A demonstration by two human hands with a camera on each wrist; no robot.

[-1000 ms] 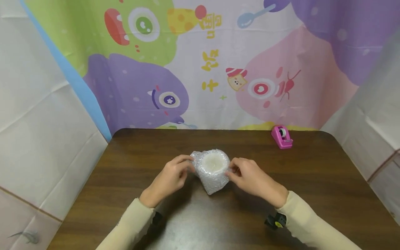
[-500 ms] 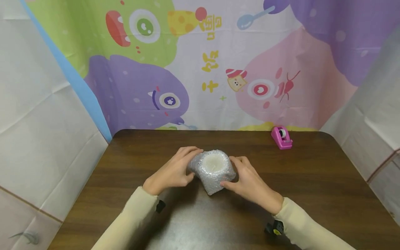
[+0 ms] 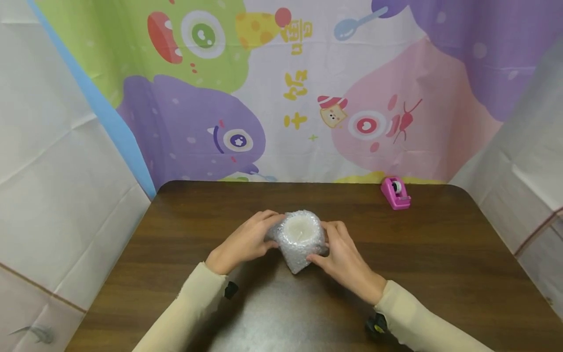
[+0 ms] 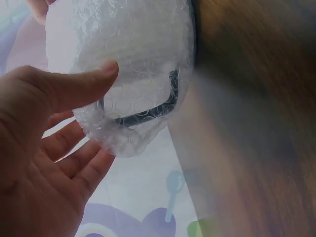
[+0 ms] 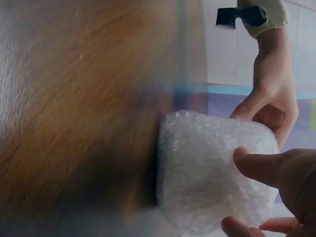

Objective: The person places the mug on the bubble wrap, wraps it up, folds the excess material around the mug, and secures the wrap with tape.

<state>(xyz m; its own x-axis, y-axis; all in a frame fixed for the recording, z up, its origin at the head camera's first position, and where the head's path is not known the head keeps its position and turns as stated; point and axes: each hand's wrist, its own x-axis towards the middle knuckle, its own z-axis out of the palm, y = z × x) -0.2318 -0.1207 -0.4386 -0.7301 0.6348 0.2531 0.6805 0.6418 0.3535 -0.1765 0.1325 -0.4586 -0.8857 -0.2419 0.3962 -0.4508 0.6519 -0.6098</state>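
Note:
A mug point(image 3: 301, 230) with a pale round top stands on the brown table, wrapped in bubble wrap point(image 3: 296, 256). Through the plastic in the left wrist view shows a dark, squared handle point(image 4: 148, 114). My left hand point(image 3: 246, 240) grips the wrapped handle side, its thumb point(image 4: 91, 84) across the near face and its other fingers behind. On the opposite side my right hand point(image 3: 347, 259) holds the wrapped body. Its thumb point(image 5: 261, 165) presses on the plastic in the right wrist view, and its fingers curve round the far side, partly hidden.
A pink tape dispenser point(image 3: 396, 193) stands near the back right of the table point(image 3: 198, 205). Behind the table hangs a curtain point(image 3: 303, 98) with cartoon monsters, and pale panels point(image 3: 57, 146) flank both sides.
From fingertips at its sides, both hands have closed farther round the wrapped mug. The right hand has drawn slightly left and pressed in a flap of wrap that stuck out there.

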